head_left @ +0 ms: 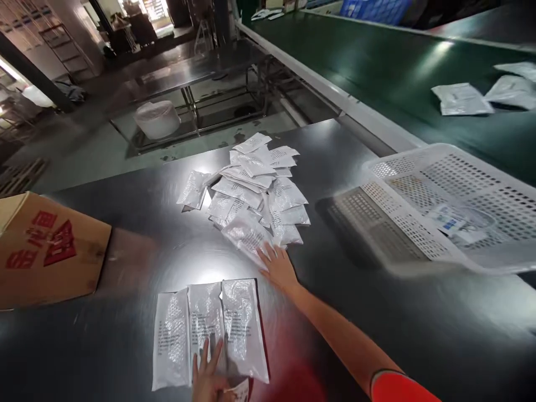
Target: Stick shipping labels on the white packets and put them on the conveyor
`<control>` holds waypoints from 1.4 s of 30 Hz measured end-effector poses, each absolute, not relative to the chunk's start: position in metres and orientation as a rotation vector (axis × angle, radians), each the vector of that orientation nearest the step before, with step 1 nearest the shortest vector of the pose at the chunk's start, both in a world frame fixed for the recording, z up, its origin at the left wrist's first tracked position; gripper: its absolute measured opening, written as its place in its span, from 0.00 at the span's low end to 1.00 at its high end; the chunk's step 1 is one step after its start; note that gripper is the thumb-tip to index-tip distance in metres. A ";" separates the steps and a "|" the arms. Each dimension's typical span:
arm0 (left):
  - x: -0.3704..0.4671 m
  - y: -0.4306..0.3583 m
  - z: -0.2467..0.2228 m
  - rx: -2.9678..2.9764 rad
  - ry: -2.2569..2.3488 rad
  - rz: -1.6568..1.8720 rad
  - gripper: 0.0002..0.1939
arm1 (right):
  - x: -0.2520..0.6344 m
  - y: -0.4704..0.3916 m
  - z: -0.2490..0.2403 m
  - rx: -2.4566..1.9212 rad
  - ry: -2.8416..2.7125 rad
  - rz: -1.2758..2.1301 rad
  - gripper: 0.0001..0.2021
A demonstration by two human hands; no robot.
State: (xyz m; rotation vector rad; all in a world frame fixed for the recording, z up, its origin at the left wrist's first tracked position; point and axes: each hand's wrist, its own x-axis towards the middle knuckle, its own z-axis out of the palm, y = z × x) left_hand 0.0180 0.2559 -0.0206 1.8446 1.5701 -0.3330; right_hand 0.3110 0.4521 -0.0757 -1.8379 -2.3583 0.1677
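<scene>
Several white printed packets (pixel 247 181) lie in a loose pile at the middle of the dark metal table (pixel 138 234). My right hand (pixel 278 269) rests at the pile's near edge, its spread fingers touching the nearest packet (pixel 248 234). Closer to me, three packets lie side by side: a left one (pixel 171 340), a middle one (pixel 205 307) and a right one (pixel 243 329). My left hand (pixel 208 374) is over the lower part of the middle packet with its fingers apart. A small piece of another printed packet (pixel 240 391) shows beside that hand at the bottom edge.
A cardboard box (pixel 54 251) with red print stands at the left. On the right is a white perforated basket (pixel 444 251) with some packets inside. Behind it runs a green conveyor belt (pixel 377 72) carrying a few white packets (pixel 463 99).
</scene>
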 end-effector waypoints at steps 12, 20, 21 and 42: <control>0.085 0.268 -0.002 1.780 1.378 -0.326 0.04 | 0.274 0.187 -0.089 -2.029 -2.202 0.657 0.28; 0.101 0.272 -0.006 1.886 1.337 -0.350 0.08 | 0.289 0.253 -0.068 -1.982 -2.115 0.650 0.24; 0.106 0.272 -0.012 1.907 1.296 -0.350 0.09 | 0.303 0.276 -0.065 -1.940 -2.119 0.623 0.23; 0.131 0.272 -0.013 1.813 1.307 -0.353 0.04 | 0.419 0.235 -0.091 -1.832 -2.314 0.363 0.28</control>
